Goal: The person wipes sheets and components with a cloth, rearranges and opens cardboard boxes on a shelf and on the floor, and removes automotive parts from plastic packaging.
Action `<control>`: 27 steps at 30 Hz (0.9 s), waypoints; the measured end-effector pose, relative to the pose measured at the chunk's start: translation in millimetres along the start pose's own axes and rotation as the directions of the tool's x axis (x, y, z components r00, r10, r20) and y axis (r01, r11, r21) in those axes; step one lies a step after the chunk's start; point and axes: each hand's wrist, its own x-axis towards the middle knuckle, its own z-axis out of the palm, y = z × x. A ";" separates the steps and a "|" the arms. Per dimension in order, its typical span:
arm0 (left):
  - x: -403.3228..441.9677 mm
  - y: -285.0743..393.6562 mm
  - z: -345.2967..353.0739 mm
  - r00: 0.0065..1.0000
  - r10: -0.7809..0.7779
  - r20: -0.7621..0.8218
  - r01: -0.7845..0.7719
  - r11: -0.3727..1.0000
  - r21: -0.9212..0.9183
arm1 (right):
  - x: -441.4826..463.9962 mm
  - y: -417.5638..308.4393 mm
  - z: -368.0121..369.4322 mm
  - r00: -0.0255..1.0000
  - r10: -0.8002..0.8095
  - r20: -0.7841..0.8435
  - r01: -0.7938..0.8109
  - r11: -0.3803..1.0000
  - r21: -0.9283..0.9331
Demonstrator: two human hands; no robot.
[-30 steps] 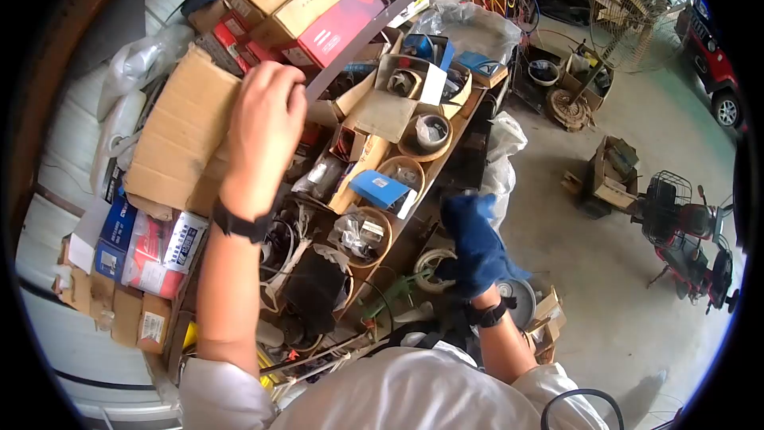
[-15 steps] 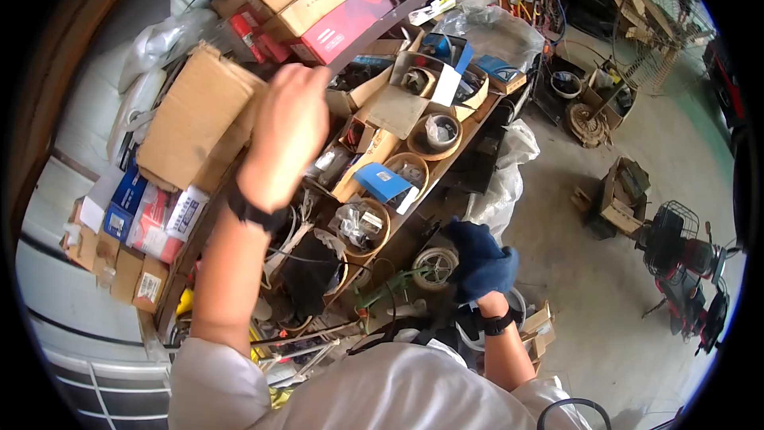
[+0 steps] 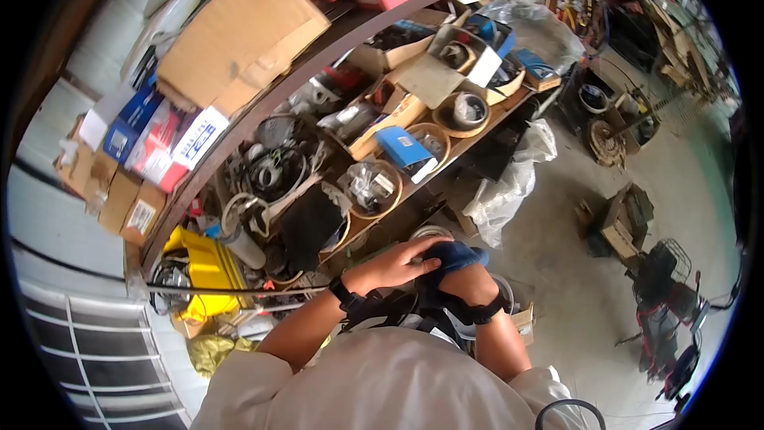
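A dark blue cloth is bunched up in front of my body. My right hand is closed on it, with the fingers mostly hidden by the cloth and the back of the hand. From the left, my left hand reaches across and grips the cloth's near edge between thumb and fingers. Both wrists wear black bands. Just beyond the hands, partly covered, is a small wheel. The workbench shelf above them carries a round tub of plastic-wrapped parts and a blue box.
An upper shelf edge runs above the bench, bearing a large cardboard piece. At the left sits a yellow container. Plastic sheeting hangs off the bench front. A scooter and an open carton stand on the floor to the right.
My left hand has come down from the upper shelf to the blue cloth. My right hand has drawn slightly closer to my body with the cloth. The view has shifted.
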 end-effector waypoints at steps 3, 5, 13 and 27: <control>-20.6 -11.2 10.8 0.983 0.061 -0.176 -0.040 0.992 0.120 | -6.3 12.4 23.9 0.971 0.042 0.235 -0.033 0.998 -0.045; -34.2 -34.1 20.0 0.956 0.091 -0.278 -0.032 0.977 0.209 | -7.2 16.3 37.6 0.877 0.059 0.476 0.115 0.938 -0.328; -67.7 -38.3 4.1 0.780 -0.223 -0.585 0.108 0.969 -0.224 | -15.6 10.9 40.6 0.879 0.434 0.198 -0.403 0.898 -0.175; -170.2 -58.4 -25.5 0.667 -0.315 -0.675 0.239 0.949 -0.207 | 5.4 -37.0 78.9 0.915 0.282 -0.288 -0.210 0.943 0.257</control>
